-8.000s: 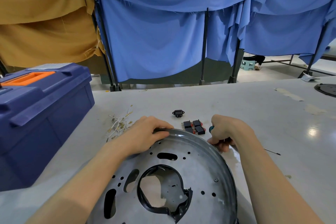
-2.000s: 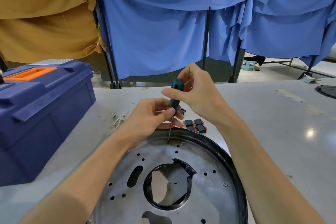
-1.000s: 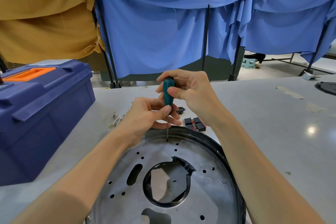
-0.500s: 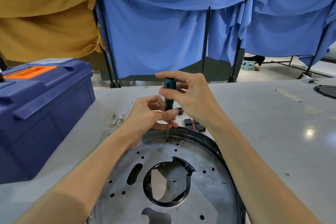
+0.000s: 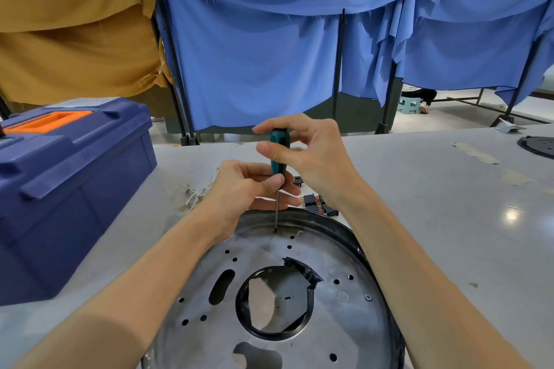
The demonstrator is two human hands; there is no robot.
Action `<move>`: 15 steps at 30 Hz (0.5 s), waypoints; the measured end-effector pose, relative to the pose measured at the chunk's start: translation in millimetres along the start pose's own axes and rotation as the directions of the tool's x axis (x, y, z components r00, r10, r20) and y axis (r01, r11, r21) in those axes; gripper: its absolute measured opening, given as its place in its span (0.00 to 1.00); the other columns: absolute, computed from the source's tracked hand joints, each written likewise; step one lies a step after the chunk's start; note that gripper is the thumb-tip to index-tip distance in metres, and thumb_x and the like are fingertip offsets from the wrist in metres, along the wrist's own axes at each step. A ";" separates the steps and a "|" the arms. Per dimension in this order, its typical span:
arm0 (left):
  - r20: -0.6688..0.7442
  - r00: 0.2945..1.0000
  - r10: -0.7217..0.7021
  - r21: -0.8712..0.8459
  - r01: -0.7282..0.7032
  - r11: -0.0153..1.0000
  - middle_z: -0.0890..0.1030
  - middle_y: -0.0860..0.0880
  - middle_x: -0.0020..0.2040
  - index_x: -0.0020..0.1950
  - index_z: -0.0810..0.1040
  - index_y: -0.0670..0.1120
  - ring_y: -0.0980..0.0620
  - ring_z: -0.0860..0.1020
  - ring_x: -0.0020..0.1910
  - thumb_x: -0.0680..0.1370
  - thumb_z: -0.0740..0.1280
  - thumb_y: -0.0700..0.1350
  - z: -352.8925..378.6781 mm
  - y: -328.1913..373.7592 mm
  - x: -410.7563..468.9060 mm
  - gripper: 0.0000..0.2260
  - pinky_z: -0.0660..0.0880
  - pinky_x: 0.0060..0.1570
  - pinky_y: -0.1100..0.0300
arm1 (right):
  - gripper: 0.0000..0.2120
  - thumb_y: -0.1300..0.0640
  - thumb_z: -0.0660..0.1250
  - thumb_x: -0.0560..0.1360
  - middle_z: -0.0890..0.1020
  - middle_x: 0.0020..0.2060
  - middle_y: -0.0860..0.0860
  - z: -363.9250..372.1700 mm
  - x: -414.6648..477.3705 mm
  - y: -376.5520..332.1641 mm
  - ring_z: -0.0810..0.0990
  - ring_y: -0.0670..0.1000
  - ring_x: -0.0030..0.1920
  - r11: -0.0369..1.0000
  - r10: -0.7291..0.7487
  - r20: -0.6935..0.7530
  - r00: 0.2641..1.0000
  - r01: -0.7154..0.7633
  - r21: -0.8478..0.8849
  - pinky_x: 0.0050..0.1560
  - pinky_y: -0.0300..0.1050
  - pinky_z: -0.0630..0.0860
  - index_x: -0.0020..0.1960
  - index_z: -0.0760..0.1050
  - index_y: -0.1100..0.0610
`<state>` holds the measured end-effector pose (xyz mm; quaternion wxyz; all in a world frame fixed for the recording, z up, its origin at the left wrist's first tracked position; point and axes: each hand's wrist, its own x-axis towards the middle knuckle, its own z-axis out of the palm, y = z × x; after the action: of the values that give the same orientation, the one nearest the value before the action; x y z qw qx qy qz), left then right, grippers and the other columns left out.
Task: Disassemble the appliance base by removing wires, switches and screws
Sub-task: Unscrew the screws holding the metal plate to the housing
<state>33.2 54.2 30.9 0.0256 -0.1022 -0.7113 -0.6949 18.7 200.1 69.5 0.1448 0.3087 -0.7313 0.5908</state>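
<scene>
The round metal appliance base (image 5: 329, 252) lies flat on the grey table (image 5: 449, 219), close to the person; near its rim at 12 o'clock sits a small screw (image 5: 275, 230), and the tip of the screwdriver (image 5: 279, 156) stands upright in it; the right hand (image 5: 314, 156) is raised above the rim, thumb and fingertips pinching the teal handle near its top, the other fingers loosely spread; the left hand (image 5: 242, 189) rests at the rim, its thumb and fingers closed round the foot of the handle where the thin shaft begins; eight seconds ago that left hand lay flat on the rim and the right held the tool low by the table at 2 o'clock; just past the rim at 1 o'clock lie black switches (image 5: 317, 204), at 11 o'clock a tangle of pale wires (image 5: 193, 193), and at 9 o'clock a blue toolbox (image 5: 69, 189).
</scene>
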 end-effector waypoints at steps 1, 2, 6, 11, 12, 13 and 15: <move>-0.009 1.000 -0.007 0.000 0.007 1.000 0.85 0.38 0.42 0.47 0.82 0.35 0.38 0.85 0.42 0.77 0.66 0.33 0.9 0.9 0.2 0.05 0.83 0.43 0.53 | 0.11 0.56 0.77 0.70 0.82 0.47 0.52 -1.4 0.5 -0.1 0.77 0.43 0.42 1.000 -0.003 -0.013 1.000 0.003 -0.005 0.47 0.33 0.76 0.51 0.84 0.48; -0.022 1.000 -0.011 0.001 0.011 1.000 0.85 0.38 0.41 0.47 0.81 0.35 0.38 0.85 0.41 0.77 0.67 0.33 2.0 1.8 0.1 0.04 0.83 0.42 0.53 | 0.13 0.57 0.77 0.69 0.82 0.46 0.53 -2.8 0.9 -0.2 0.76 0.41 0.39 1.000 -0.006 -0.021 1.000 0.006 -0.016 0.45 0.31 0.75 0.53 0.84 0.49; -0.099 0.995 0.029 0.010 -0.028 1.000 0.83 0.41 0.35 0.41 0.76 0.33 0.39 0.84 0.34 0.71 0.74 0.32 7.3 1.2 0.9 0.07 0.81 0.35 0.55 | 0.19 0.68 0.72 0.72 0.85 0.43 0.52 -5.0 2.6 1.0 0.82 0.45 0.40 0.998 0.019 0.013 1.000 -0.020 0.062 0.51 0.37 0.79 0.60 0.81 0.54; -0.041 0.997 0.066 0.012 -0.066 0.998 0.84 0.39 0.40 0.50 0.79 0.36 0.40 0.84 0.36 0.73 0.73 0.42 3.6 -2.3 -0.6 0.11 0.82 0.40 0.52 | 0.15 0.75 0.61 0.75 0.84 0.45 0.56 -6.7 0.9 2.2 0.85 0.50 0.45 0.994 0.003 0.070 0.998 -0.011 0.112 0.52 0.43 0.81 0.53 0.80 0.60; -0.002 0.999 0.053 -0.002 -0.053 0.999 0.85 0.39 0.42 0.50 0.80 0.39 0.41 0.84 0.39 0.74 0.71 0.45 1.7 -2.4 -1.3 0.10 0.82 0.42 0.51 | 0.14 0.75 0.61 0.76 0.84 0.45 0.56 -6.1 0.8 2.1 0.85 0.51 0.45 0.992 0.015 0.071 0.997 -0.024 0.128 0.51 0.44 0.82 0.52 0.80 0.60; 0.022 0.999 0.041 -0.007 -0.041 0.999 0.85 0.39 0.43 0.51 0.81 0.40 0.41 0.85 0.41 0.75 0.68 0.46 0.4 -3.3 -1.2 0.10 0.82 0.44 0.52 | 0.13 0.72 0.61 0.77 0.84 0.46 0.56 -5.1 0.7 2.4 0.85 0.52 0.46 0.991 0.021 0.066 0.998 -0.029 0.128 0.51 0.45 0.82 0.52 0.80 0.60; 0.013 1.000 0.021 0.003 -0.021 1.000 0.85 0.40 0.43 0.50 0.81 0.39 0.42 0.85 0.42 0.78 0.65 0.43 -1.8 -5.2 -0.1 0.09 0.82 0.43 0.54 | 0.06 0.64 0.67 0.77 0.83 0.47 0.54 -2.7 0.8 2.8 0.83 0.49 0.49 0.998 0.011 0.044 0.999 -0.013 0.062 0.54 0.42 0.80 0.52 0.81 0.56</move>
<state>32.1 52.3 25.9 0.0284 -0.1142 -0.7113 -0.6930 15.9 202.7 68.5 0.1153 0.3216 -0.7172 0.6073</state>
